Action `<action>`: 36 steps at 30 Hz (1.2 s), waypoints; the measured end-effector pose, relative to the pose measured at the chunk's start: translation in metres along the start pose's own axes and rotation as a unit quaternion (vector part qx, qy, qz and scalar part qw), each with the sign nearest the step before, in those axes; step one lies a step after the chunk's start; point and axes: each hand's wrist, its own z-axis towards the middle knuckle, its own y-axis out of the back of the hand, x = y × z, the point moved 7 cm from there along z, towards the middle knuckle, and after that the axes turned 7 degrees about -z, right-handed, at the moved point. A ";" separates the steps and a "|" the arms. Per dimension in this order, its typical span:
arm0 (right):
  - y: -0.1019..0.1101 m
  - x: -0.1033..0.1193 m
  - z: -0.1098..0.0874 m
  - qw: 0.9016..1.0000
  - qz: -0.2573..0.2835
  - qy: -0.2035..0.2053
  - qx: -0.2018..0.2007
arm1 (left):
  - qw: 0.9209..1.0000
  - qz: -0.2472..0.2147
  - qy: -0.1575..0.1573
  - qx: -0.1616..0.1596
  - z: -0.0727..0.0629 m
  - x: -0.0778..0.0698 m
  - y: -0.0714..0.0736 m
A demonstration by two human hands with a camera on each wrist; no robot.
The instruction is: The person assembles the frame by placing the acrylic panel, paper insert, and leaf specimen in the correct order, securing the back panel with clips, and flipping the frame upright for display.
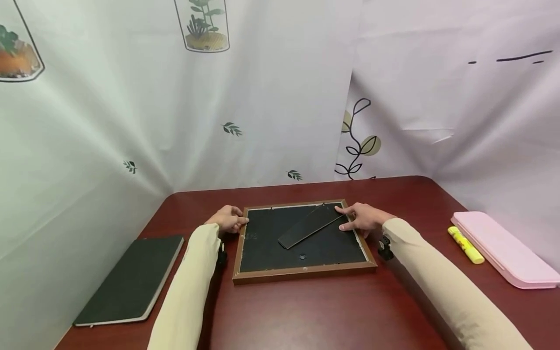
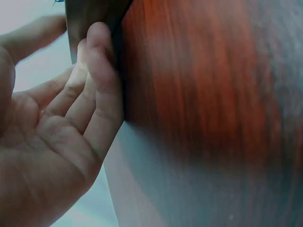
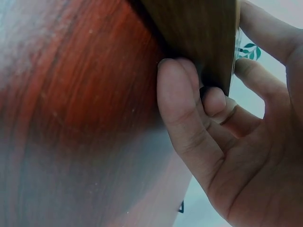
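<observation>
A brown wooden picture frame (image 1: 302, 273) lies face down on the table, showing its black backing board (image 1: 262, 250) in the head view. A dark stand leg (image 1: 306, 226) runs diagonally across that board. My left hand (image 1: 227, 218) holds the frame's left edge, thumb on top. At the right edge my right hand (image 1: 366, 217) grips the frame, with the thumb and a finger reaching over the backing. The left wrist view has the left hand's (image 2: 61, 118) fingers curled against the frame's side. Some fingertips of the right hand (image 3: 232, 137) reach beneath the frame's edge (image 3: 199, 33).
On the reddish-brown table (image 1: 323, 311), a black notebook (image 1: 131, 277) lies to the left. A yellow marker (image 1: 465, 245) and a pink case (image 1: 507, 248) lie at the right. A white printed curtain (image 1: 280, 97) hangs behind and along the sides.
</observation>
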 end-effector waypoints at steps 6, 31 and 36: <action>-0.001 -0.001 0.003 1.000 -0.004 -0.005 -0.005 | 1.000 0.026 -0.003 0.017 -0.005 -0.003 -0.001; -0.001 -0.003 0.002 1.000 0.000 0.011 -0.011 | 0.989 0.075 -0.063 0.110 -0.062 0.006 -0.024; 0.000 -0.003 0.001 1.000 0.006 0.011 -0.009 | 0.988 0.084 -0.071 0.112 -0.079 0.007 -0.031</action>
